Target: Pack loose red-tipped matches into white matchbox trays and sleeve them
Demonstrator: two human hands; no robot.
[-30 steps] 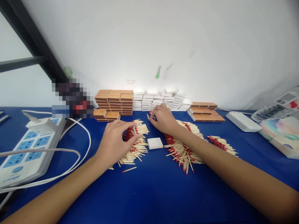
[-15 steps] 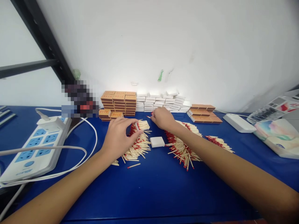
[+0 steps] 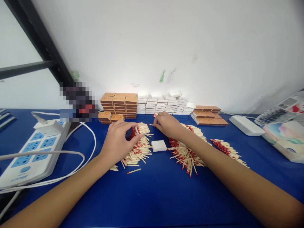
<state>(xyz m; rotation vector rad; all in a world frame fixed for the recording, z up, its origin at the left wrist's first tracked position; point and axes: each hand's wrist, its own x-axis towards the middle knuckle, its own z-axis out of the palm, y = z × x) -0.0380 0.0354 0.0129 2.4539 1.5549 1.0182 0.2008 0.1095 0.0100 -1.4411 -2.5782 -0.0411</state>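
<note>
My left hand (image 3: 118, 139) grips a small white matchbox tray (image 3: 143, 128) between thumb and fingers, and the tray holds red-tipped matches. Beneath it spreads a loose heap of matches (image 3: 140, 152). To the right, my right hand (image 3: 167, 125) is closed in a pinch on matches (image 3: 151, 124), whose red tips stick out to its left. A second match heap (image 3: 187, 152) lies under and beside my right forearm. Between the two heaps rests a white matchbox tray (image 3: 159, 145), its flat side up.
Brown matchboxes (image 3: 120, 104) are stacked by the wall, beside stacked white trays (image 3: 161, 104) and more brown boxes (image 3: 206, 115). A smaller match pile (image 3: 228, 150) lies right. A power strip (image 3: 38, 152) with cables is at left; a tissue pack (image 3: 285, 139) is at right.
My right hand has moved slightly toward me, and the matches it pinches are now nearer the tray in my left hand. The view has shifted a little.
</note>
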